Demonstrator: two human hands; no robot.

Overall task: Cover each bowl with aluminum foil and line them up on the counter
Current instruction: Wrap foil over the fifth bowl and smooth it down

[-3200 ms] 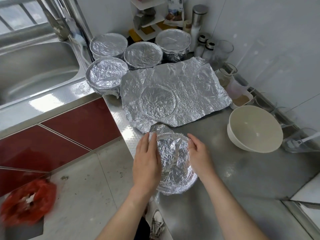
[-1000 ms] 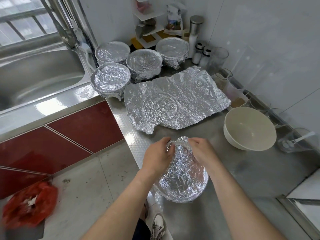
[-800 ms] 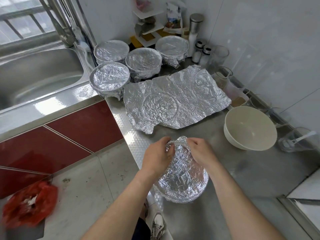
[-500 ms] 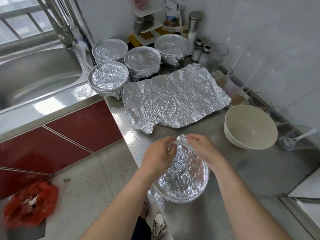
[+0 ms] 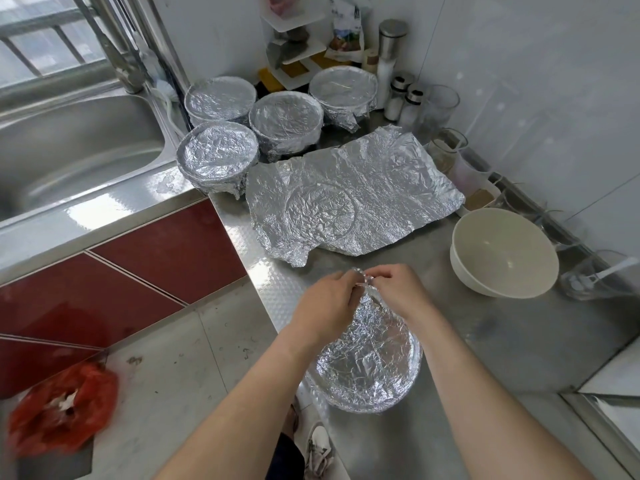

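The foil-wrapped bowl sits at the counter's front left edge, tilted toward the person. The left hand and right hand meet at its far rim, and the curled fingers of both pinch a raised fold of its foil. Just behind them a crumpled loose foil sheet lies flat across the middle of the counter, with a round bowl imprint in it. An uncovered white bowl stands near the right edge, by glass jars along the wall. Four covered bowls cluster at the back left corner beside the sink, with shakers just to their right.
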